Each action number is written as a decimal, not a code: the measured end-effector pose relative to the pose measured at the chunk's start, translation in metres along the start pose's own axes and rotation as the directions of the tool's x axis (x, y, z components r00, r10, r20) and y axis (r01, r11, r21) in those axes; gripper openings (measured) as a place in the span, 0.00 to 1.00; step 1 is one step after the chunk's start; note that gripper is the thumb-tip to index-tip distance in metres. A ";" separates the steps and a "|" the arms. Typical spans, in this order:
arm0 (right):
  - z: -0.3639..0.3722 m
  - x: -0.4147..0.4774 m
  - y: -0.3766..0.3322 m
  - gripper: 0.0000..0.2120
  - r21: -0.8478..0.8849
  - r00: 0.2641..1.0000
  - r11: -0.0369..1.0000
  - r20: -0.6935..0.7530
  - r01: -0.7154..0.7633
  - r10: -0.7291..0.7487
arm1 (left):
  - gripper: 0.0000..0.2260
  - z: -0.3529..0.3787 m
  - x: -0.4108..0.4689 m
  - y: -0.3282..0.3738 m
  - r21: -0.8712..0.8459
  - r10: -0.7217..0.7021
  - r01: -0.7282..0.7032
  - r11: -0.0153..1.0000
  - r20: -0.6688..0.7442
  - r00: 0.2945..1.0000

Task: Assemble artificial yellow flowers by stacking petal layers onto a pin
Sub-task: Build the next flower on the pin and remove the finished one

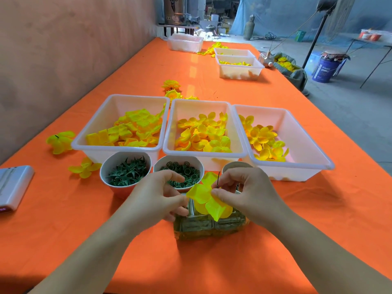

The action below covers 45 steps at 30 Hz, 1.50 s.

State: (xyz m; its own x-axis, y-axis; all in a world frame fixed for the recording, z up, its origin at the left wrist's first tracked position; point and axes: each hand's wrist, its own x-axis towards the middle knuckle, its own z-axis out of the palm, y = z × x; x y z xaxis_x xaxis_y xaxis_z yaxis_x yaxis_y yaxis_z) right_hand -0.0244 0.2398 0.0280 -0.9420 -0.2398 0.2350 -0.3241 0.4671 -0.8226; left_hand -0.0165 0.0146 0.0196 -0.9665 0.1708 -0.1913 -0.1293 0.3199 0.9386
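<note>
Hands first: left hand fingertips curled, pinching the edge of the petal layer; right hand thumb and forefinger pinch it at the pin, dark tip poking above. Layer sits over the holder block. Risk: an off-axis pull tears the centre hole or bends the pin. Bowl of green rings is just behind and a knuckle could tip it.

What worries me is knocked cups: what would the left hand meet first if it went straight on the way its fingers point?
The left hand points right, fingertips at the yellow petal layer on the pin. Going on, it would press that layer first, then probably the right hand; depth is unclear.
</note>
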 end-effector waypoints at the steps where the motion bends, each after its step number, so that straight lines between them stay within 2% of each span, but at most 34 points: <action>1: -0.001 0.000 0.001 0.06 0.003 1.000 1.000 0.013 0.002 -0.002 | 0.14 -0.008 0.000 0.003 0.067 0.025 -0.025 0.997 0.002 1.000; 3: -0.002 0.001 0.001 0.06 0.005 0.999 1.000 0.038 0.005 -0.005 | 0.09 -0.027 0.008 0.010 0.169 0.080 -0.073 0.983 -0.035 0.996; 5: -0.004 0.004 0.001 0.10 0.022 0.998 1.000 0.061 -0.012 0.011 | 0.08 -0.050 0.028 0.014 0.312 0.168 -0.110 0.944 -0.165 0.972; 7: -0.006 0.009 0.000 0.14 0.031 0.996 0.999 0.081 -0.032 0.029 | 0.08 -0.076 0.060 0.015 0.532 0.305 -0.089 0.842 -0.334 0.892; 9: -0.007 0.012 0.000 0.16 0.029 0.994 0.999 0.103 -0.033 0.029 | 0.06 -0.099 0.095 0.013 0.691 0.412 -0.013 0.723 -0.416 0.811; 11: -0.008 0.013 0.000 0.14 0.026 0.992 0.999 0.123 -0.035 0.032 | 0.02 -0.115 0.129 0.012 0.739 0.372 0.056 0.672 -0.402 0.837; 13: -0.009 0.013 0.000 0.10 0.019 0.989 0.999 0.142 -0.042 0.039 | 0.09 -0.120 0.156 0.009 0.762 0.219 0.155 0.629 -0.365 0.905; 15: -0.010 0.013 0.001 0.08 0.015 0.987 0.999 0.153 -0.044 0.041 | 0.16 -0.120 0.174 0.005 0.798 0.073 0.235 0.555 -0.328 0.942; 17: -0.012 0.013 0.001 0.07 0.027 0.987 0.999 0.158 -0.042 0.037 | 0.14 -0.118 0.186 -0.001 0.829 0.006 0.265 0.493 -0.307 0.952; 20: -0.012 0.013 0.004 0.06 0.034 0.986 0.999 0.163 -0.027 0.021 | 0.10 -0.121 0.195 -0.003 0.805 -0.012 0.286 0.520 -0.328 0.945; 22: -0.011 0.013 0.006 0.03 0.027 0.986 0.999 0.162 -0.037 0.032 | 0.14 -0.123 0.197 -0.001 0.770 -0.010 0.294 0.566 -0.350 0.937; 24: -0.011 0.013 0.006 0.03 0.025 0.986 0.999 0.161 -0.041 0.036 | 0.19 -0.123 0.202 -0.001 0.761 0.091 0.285 0.584 -0.410 0.908; 26: -0.011 0.014 0.004 0.03 0.034 0.986 0.999 0.166 -0.036 0.030 | 0.10 -0.118 0.205 0.000 0.770 0.212 0.242 0.590 -0.438 0.874; 27: -0.012 0.015 0.004 0.03 0.036 0.985 0.999 0.171 -0.032 0.026 | 0.08 -0.115 0.208 0.000 0.775 0.222 0.229 0.589 -0.427 0.876; 29: -0.011 0.016 0.005 0.03 0.039 0.984 0.999 0.176 -0.029 0.022 | 0.10 -0.107 0.212 -0.001 0.811 0.147 0.255 0.526 -0.382 0.912; 32: -0.011 0.015 0.008 0.03 0.041 0.985 0.999 0.168 -0.031 0.024 | 0.04 -0.100 0.218 -0.006 0.829 0.110 0.308 0.467 -0.399 0.910; 34: -0.010 0.013 0.008 0.03 0.044 0.986 0.999 0.165 -0.032 0.025 | 0.06 -0.100 0.223 -0.011 0.809 0.123 0.328 0.488 -0.436 0.892; 37: -0.010 0.013 0.009 0.07 0.054 0.989 0.998 0.149 -0.031 0.023 | 0.08 -0.104 0.224 -0.010 0.784 0.224 0.266 0.561 -0.453 0.863; 40: -0.010 0.014 0.010 0.08 0.069 0.989 0.997 0.150 -0.023 0.013 | 0.02 -0.108 0.221 -0.006 0.671 0.307 0.175 0.721 -0.535 0.787; 42: -0.010 0.012 0.010 0.06 0.074 0.989 0.997 0.151 -0.022 0.010 | 0.02 -0.111 0.214 0.003 0.419 0.229 0.092 0.903 -0.652 0.722; 43: -0.010 0.012 0.010 0.06 0.074 0.989 0.997 0.150 -0.024 0.012 | 0.05 -0.115 0.209 0.009 0.219 0.138 0.024 0.975 -0.691 0.709; 44: -0.010 0.012 0.009 0.06 0.073 0.989 0.997 0.147 -0.024 0.013 | 0.07 -0.118 0.204 0.015 0.008 0.039 -0.047 0.999 -0.693 0.720; 45: -0.010 0.012 0.009 0.07 0.075 0.990 0.997 0.142 -0.021 0.010 | 0.07 -0.121 0.197 0.021 -0.183 -0.050 -0.096 0.978 -0.660 0.749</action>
State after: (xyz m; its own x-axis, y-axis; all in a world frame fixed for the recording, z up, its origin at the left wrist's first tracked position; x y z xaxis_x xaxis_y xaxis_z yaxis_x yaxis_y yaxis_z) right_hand -0.0394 0.2494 0.0285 -0.9232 -0.3535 0.1508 -0.2970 0.4071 -0.8638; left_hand -0.2368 -0.0575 0.0365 -0.8641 -0.5033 -0.0012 -0.0747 0.1258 0.9892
